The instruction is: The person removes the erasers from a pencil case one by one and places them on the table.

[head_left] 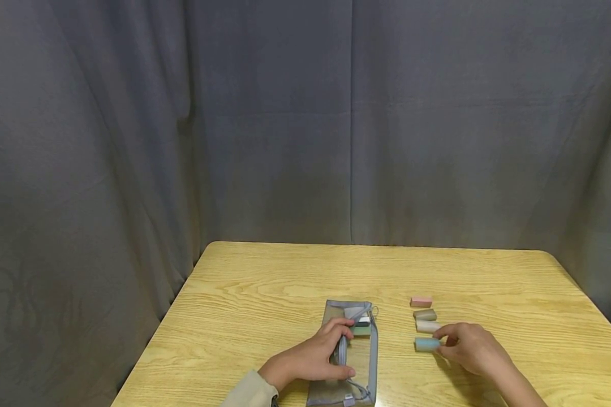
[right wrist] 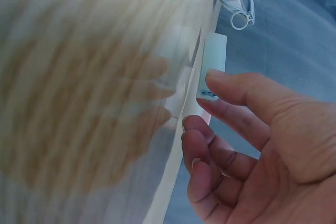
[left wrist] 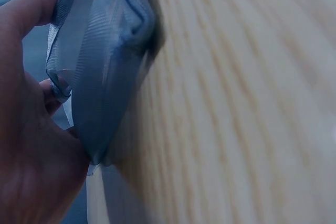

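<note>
Pinching a light-blue block [head_left: 425, 344] between thumb and forefinger, the right hand [head_left: 472, 349] is working at three o'clock from the mesh pouch [head_left: 360, 359]; the left hand [head_left: 312, 356] is gripping its edge, seemingly holding it open. Towards twelve, a white block [head_left: 426, 326], olive block [head_left: 425, 315] and pink block [head_left: 421, 302] are lying.

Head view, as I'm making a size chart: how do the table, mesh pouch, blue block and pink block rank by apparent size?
1. Table
2. Mesh pouch
3. Blue block and pink block: unsure; blue looks slightly larger but lies nearer the camera and is partly covered.
</note>
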A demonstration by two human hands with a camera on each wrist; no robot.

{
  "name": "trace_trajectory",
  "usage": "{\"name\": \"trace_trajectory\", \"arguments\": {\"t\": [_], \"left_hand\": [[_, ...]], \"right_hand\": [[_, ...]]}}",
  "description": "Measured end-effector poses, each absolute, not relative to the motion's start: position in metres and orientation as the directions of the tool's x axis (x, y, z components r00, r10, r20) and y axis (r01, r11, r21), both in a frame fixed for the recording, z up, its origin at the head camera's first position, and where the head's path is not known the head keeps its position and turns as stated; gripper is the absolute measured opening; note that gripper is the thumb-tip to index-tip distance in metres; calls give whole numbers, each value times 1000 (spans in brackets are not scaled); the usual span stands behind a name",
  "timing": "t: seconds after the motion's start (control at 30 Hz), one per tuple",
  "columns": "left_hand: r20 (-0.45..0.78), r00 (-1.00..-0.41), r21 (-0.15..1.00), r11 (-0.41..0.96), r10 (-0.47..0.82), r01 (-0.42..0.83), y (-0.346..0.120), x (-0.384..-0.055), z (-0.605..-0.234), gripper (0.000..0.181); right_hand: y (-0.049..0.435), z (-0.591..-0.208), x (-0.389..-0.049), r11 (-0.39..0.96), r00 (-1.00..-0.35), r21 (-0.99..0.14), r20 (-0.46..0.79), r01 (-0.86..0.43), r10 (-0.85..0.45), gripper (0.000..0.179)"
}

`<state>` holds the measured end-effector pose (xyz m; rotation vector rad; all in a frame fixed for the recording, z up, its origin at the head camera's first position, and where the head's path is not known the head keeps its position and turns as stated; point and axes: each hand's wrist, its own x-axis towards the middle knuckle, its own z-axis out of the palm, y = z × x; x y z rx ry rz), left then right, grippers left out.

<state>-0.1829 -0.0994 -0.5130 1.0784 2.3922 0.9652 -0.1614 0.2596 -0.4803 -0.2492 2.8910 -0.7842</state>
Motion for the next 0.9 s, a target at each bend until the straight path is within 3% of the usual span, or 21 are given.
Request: {"name": "trace_trajectory", "arguments": {"t": [0.9], "left_hand": [[-35, -650, 708, 478, 759, 520, -100, -184, -514, 54]], "right_hand": [[262, -481, -166, 861, -975, -503, -149, -69, -165, 26]]}}
